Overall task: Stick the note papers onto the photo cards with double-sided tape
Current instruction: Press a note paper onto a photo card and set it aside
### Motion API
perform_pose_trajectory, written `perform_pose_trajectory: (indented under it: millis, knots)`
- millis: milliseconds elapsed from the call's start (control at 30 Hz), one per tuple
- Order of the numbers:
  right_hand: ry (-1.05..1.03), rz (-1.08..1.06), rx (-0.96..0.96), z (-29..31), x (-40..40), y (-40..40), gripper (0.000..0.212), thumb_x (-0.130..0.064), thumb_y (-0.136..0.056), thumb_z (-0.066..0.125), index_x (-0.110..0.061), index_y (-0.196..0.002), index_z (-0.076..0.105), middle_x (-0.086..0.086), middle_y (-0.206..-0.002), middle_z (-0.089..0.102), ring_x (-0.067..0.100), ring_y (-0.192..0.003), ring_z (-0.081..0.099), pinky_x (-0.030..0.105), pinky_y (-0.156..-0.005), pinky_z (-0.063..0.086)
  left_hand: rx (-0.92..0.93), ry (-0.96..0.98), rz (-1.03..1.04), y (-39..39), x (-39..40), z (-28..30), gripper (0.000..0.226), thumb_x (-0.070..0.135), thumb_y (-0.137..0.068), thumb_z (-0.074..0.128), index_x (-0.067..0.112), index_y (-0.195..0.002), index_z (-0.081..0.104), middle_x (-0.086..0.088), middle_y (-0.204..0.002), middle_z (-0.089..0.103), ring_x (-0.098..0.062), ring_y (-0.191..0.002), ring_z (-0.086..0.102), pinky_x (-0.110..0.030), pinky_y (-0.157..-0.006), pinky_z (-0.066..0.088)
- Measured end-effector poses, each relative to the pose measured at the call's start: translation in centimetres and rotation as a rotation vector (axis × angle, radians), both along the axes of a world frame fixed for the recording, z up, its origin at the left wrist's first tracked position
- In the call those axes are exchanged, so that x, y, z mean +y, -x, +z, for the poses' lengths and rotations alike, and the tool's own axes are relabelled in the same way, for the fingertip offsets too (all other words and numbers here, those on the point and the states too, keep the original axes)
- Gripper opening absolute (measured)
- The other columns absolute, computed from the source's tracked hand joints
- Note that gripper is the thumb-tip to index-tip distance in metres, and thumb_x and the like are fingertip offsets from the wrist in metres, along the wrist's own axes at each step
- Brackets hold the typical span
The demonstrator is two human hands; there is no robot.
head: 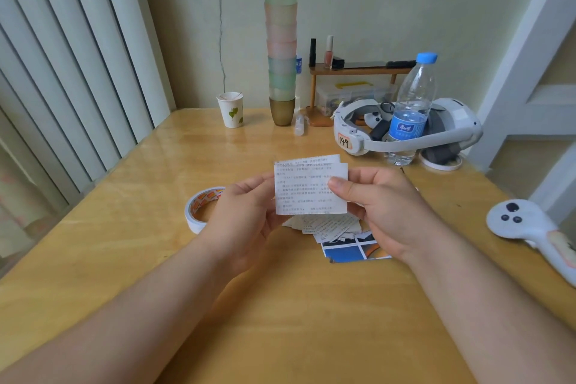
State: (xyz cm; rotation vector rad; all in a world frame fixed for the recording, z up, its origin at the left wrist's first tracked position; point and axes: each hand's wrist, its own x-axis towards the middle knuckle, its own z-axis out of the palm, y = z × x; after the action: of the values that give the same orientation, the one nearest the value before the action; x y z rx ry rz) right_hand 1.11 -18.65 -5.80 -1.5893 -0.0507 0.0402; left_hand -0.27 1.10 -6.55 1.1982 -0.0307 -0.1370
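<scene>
Both hands, left hand (pixel 249 209) and right hand (pixel 383 206), are pinching note papers (pixel 310 190) mid-frame, probably separating one; next it's needing tape (pixel 202 206) from the roll.

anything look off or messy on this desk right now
Mildly. The note papers lie in a loose, overlapping heap on a photo card, edges askew. The tall stack of cups leans slightly. Both hands, left and right, hold two offset slips.

The print on the note paper (pixel 311 188) is too blurred to read. Below the right hand (pixel 378 206), the photo card (pixel 352 251) lies mostly covered, seemingly by loose paper scraps (pixel 327 226).
</scene>
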Motion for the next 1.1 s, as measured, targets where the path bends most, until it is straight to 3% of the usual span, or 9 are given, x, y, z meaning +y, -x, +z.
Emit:
perform_pose_trajectory:
  millis: [167, 333, 533, 700, 833, 933, 1033, 1100]
  knots:
    - [-0.014, -0.053, -0.007, 0.2, 0.0, 0.1, 0.006, -0.011, -0.091, 0.076, -0.005, -0.093, 0.078, 0.011, -0.095, 0.081, 0.027, -0.091, 0.072, 0.049, -0.101, 0.051, 0.065, 0.087, -0.041, 0.1, -0.3, -0.1, 0.026, 0.011, -0.104, 0.056, 0.004, -0.116, 0.077, -0.014, -0.119, 0.077, -0.027, -0.11, 0.075, -0.036, -0.097, 0.059]
    - [-0.025, -0.072, -0.006, 0.2, -0.1, 0.0, 0.006, -0.011, -0.09, 0.077, -0.005, -0.092, 0.078, 0.013, -0.095, 0.08, 0.045, -0.109, 0.07, 0.059, -0.107, 0.05, 0.062, 0.061, -0.054, 0.2, -0.4, 0.1, 0.028, 0.012, -0.106, 0.052, 0.005, -0.115, 0.078, -0.012, -0.119, 0.078, -0.025, -0.11, 0.075, -0.036, -0.097, 0.059]
    - [-0.038, -0.081, -0.001, 0.5, -0.1, 0.1, 0.007, -0.007, -0.092, 0.075, -0.002, -0.096, 0.076, 0.013, -0.092, 0.08, 0.031, -0.091, 0.077, 0.05, -0.096, 0.059, 0.063, 0.071, -0.059, 0.2, -0.4, 0.2, 0.028, 0.012, -0.106, 0.053, 0.003, -0.119, 0.076, -0.014, -0.119, 0.077, -0.027, -0.112, 0.074, -0.037, -0.099, 0.058]
    - [-0.025, -0.109, -0.003, 0.4, -0.1, 0.0, 0.007, -0.008, -0.092, 0.076, -0.003, -0.096, 0.076, 0.011, -0.09, 0.081, 0.028, -0.087, 0.077, 0.048, -0.092, 0.06, 0.059, 0.068, -0.053, 0.2, -0.5, 0.1, 0.029, 0.013, -0.107, 0.051, 0.001, -0.118, 0.075, -0.015, -0.119, 0.077, -0.026, -0.105, 0.076, -0.037, -0.097, 0.059]
    - [-0.001, -0.135, -0.005, 0.1, -0.2, -0.3, 0.012, -0.012, -0.09, 0.079, -0.003, -0.098, 0.075, 0.009, -0.091, 0.081, 0.029, -0.092, 0.078, 0.051, -0.094, 0.06, 0.083, 0.076, -0.02, 0.0, -0.6, 0.1, 0.035, 0.012, -0.106, 0.043, 0.0, -0.114, 0.075, -0.014, -0.118, 0.077, -0.029, -0.103, 0.076, -0.038, -0.094, 0.061]
    - [0.029, -0.142, -0.017, -0.1, -0.3, -0.5, 0.015, -0.017, -0.087, 0.082, -0.007, -0.096, 0.077, 0.008, -0.092, 0.081, 0.03, -0.096, 0.077, 0.053, -0.098, 0.058, 0.051, 0.012, 0.021, -0.1, -0.6, -0.4, 0.028, 0.016, -0.106, 0.054, 0.002, -0.113, 0.077, -0.013, -0.116, 0.075, -0.03, -0.1, 0.071, -0.035, -0.086, 0.065]
    - [0.052, -0.147, -0.024, -0.2, -0.3, -0.5, 0.016, -0.021, -0.086, 0.084, -0.008, -0.094, 0.077, 0.009, -0.092, 0.081, 0.027, -0.095, 0.076, 0.053, -0.098, 0.058, -0.019, -0.092, 0.068, 0.0, -0.8, -0.8, 0.021, 0.017, -0.103, 0.063, 0.009, -0.109, 0.081, -0.012, -0.098, 0.074, -0.019, -0.086, 0.068, -0.03, -0.084, 0.063]
    - [0.05, -0.14, -0.027, -0.3, -0.2, -0.5, 0.018, -0.022, -0.085, 0.084, -0.008, -0.095, 0.077, 0.009, -0.093, 0.08, 0.031, -0.099, 0.076, 0.056, -0.099, 0.057, -0.051, -0.122, 0.066, 0.2, -0.9, -0.8, 0.021, 0.014, -0.105, 0.06, 0.01, -0.11, 0.08, -0.007, -0.104, 0.08, -0.017, -0.092, 0.075, -0.03, -0.085, 0.063]
